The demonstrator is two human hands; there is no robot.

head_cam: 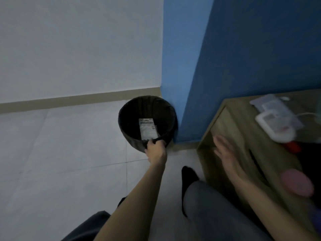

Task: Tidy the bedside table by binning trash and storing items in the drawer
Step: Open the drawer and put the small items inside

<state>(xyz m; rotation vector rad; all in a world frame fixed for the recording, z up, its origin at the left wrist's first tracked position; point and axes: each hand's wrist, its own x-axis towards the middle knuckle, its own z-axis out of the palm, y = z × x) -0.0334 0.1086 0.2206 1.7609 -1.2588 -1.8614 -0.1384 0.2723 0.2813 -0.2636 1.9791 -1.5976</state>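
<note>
The left hand (155,150) reaches forward and grips the near rim of the black bin (127,117), fingers curled over the edge. The right hand (225,153) hangs in the air, blurred, with its fingers straight and spread and nothing in it, in front of the wooden side panel of the bedside worktop (243,110).

The bin sits on the pale tiled floor (69,153), just beside the outer corner of the blue wall (243,49), with its round mouth turned towards the camera. Inside lies a white packet (148,129). Its long axis runs from the far side of the bin to the near rim, and its lower end sits just behind the gripping fingers. A blue band crosses the packet near its upper end. There is print below the band, but it is too small and dim to read.

To the left of the bin the floor lies open as far as the skirting of the white wall. To its right, a narrow strip of floor separates it from the worktop's near corner. A black-socked foot (188,174) rests in that strip.

On the worktop lie clear plastic packaging (271,105), a white object (274,129) and a thin white cable (307,114), all blurred. No label on them can be read.
</note>
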